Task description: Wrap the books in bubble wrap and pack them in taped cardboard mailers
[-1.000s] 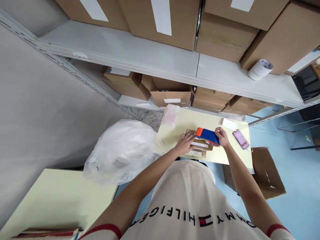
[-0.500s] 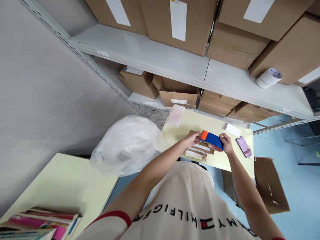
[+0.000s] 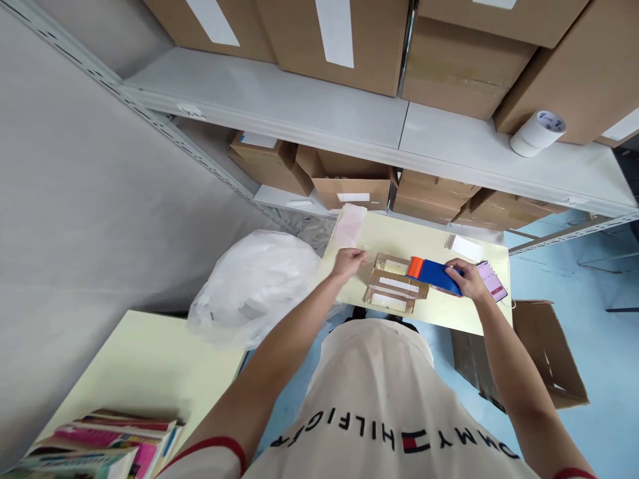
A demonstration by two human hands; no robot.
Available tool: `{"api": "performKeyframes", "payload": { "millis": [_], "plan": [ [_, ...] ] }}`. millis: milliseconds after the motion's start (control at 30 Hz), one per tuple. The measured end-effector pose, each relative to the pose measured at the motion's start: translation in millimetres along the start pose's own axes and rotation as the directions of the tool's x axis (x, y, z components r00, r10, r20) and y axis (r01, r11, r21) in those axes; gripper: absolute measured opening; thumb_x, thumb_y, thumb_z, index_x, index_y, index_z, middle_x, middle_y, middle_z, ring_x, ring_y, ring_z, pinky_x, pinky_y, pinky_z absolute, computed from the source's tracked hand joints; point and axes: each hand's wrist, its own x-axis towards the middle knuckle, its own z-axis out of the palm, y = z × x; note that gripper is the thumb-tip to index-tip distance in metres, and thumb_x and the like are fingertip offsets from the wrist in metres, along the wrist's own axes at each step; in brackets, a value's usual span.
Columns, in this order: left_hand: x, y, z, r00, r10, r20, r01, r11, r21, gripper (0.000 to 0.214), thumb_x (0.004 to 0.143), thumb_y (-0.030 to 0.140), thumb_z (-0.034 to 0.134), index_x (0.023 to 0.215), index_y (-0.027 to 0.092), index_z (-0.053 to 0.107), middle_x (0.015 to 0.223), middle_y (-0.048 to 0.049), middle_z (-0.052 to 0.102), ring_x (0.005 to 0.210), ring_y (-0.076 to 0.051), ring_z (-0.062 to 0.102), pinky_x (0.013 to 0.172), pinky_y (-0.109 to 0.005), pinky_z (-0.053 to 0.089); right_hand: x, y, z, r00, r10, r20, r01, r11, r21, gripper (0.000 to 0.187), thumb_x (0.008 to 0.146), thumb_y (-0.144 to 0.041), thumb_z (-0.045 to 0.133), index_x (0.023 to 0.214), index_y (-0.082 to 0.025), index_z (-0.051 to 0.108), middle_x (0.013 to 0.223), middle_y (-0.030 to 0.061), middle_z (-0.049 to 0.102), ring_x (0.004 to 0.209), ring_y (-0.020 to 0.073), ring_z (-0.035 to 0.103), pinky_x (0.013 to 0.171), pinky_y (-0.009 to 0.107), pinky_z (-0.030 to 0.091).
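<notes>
My right hand (image 3: 470, 278) grips the blue end of a tape dispenser (image 3: 435, 275), blue with an orange front. The dispenser is over the right side of some small brown cardboard boxes (image 3: 398, 286) with white labels, on the pale yellow table (image 3: 452, 320). To the left of those boxes, my left hand (image 3: 349, 263) is closed, fingertips pinched together. Whatever it may hold is too small or clear to make out. A phone (image 3: 492, 281) lies just beyond my right hand.
A big white plastic bag (image 3: 259, 286) bulges left of the table. Shelves with cardboard boxes (image 3: 352, 193) stand behind, with white tape rolls (image 3: 538, 133) on the upper one. An open carton (image 3: 546, 352) sits on the floor at right. Books (image 3: 107, 439) lie on another table.
My left hand has moved left, away from the dispenser's orange end. The dispenser has shifted right in my right hand, and more of the small boxes shows.
</notes>
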Motion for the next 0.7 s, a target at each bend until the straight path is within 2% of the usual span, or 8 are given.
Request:
{"api": "performKeyframes", "payload": {
  "millis": [100,167,300,433,567,700],
  "plan": [
    [8,-18,-24.7,0.999,-0.031,-0.025,0.032,0.999,0.04,0.033,0.074,0.046,0.071,0.065,0.014,0.07,0.065,-0.005,0.071,0.048,-0.009,0.052,0.048,-0.023,0.041,-7,9,-9,0.999,0.031,0.007,-0.031,0.997,-0.067,0.045,0.079,-0.065,0.06,0.08,-0.021,0.067,0.071,0.0053,0.068,0.063,0.02,0.059,0.059,0.032,0.048],
    [10,-28,-26.2,0.999,-0.043,-0.015,0.044,0.997,0.062,0.032,0.074,0.046,0.07,0.066,0.015,0.07,0.067,-0.005,0.072,0.048,-0.009,0.052,0.048,-0.022,0.04,-9,15,-8,0.999,0.047,0.008,-0.046,0.994,-0.1,0.045,0.079,-0.065,0.059,0.08,-0.02,0.068,0.07,0.0053,0.068,0.062,0.0202,0.06,0.058,0.032,0.048],
    [8,-46,-11.1,0.999,-0.046,-0.007,0.046,0.991,0.125,0.028,0.076,0.041,0.067,0.064,0.016,0.07,0.067,-0.0053,0.073,0.057,-0.013,0.061,0.055,-0.023,0.044,-11,22,0,0.997,0.074,0.012,-0.071,0.985,-0.157,0.044,0.079,-0.062,0.058,0.08,-0.02,0.069,0.07,0.0061,0.069,0.062,0.0209,0.061,0.057,0.032,0.048],
    [1,-60,1.5,1.0,-0.007,-0.009,0.008,0.982,0.186,0.022,0.079,0.032,0.061,0.067,0.017,0.071,0.076,-0.0058,0.076,0.076,-0.018,0.069,0.072,-0.026,0.05,-13,30,6,0.995,0.099,0.017,-0.095,0.981,-0.168,0.042,0.079,-0.06,0.058,0.079,-0.02,0.068,0.074,0.0069,0.072,0.065,0.0217,0.063,0.06,0.033,0.049],
    [-6,-65,14.1,0.998,0.047,-0.032,-0.038,0.966,0.255,0.02,0.083,0.03,0.058,0.078,0.021,0.075,0.093,-0.0043,0.078,0.092,-0.02,0.07,0.086,-0.029,0.05,-15,37,9,0.996,0.091,-0.014,-0.092,0.984,-0.153,0.04,0.079,-0.059,0.059,0.079,-0.02,0.068,0.076,0.0071,0.073,0.068,0.0223,0.065,0.065,0.034,0.05],
    [-10,-67,25.9,0.995,0.075,-0.069,-0.049,0.945,0.322,0.019,0.085,0.032,0.058,0.085,0.025,0.076,0.097,-0.0024,0.078,0.101,-0.023,0.069,0.092,-0.034,0.049,-15,42,9,0.995,0.096,-0.02,-0.097,0.987,-0.13,0.04,0.079,-0.059,0.059,0.079,-0.02,0.068,0.076,0.0068,0.073,0.07,0.0226,0.065,0.065,0.034,0.051]
  ]
}}
